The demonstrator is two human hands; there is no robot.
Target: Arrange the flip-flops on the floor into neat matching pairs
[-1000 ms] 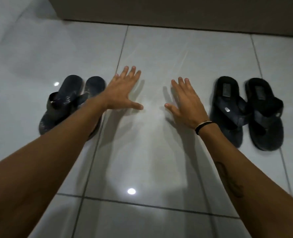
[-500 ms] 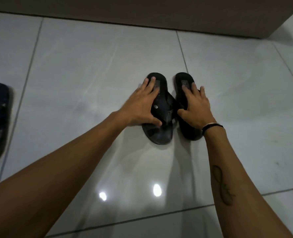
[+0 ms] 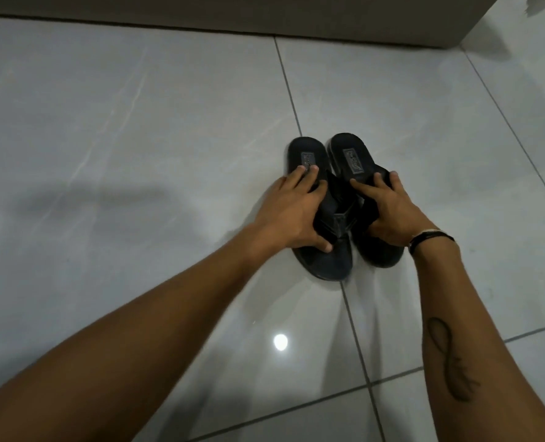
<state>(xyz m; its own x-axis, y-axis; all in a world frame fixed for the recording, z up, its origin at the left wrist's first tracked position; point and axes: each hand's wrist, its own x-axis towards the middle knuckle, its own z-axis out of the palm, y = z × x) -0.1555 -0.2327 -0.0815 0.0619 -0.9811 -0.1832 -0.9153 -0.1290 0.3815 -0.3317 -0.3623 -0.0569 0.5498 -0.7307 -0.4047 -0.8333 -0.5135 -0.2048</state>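
Both grips on flip-flops (image 3: 325,186), heels away.

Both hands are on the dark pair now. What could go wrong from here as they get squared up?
1. The left black rubber flip-flop sits nearer than the right black flip-flop, so the ends may finish uneven.
2. Their straps crowd together between the left hand and right hand; pushing inward may snag or overlap them.
3. The glossy grey tiled floor looks slick, so a push might overshoot.
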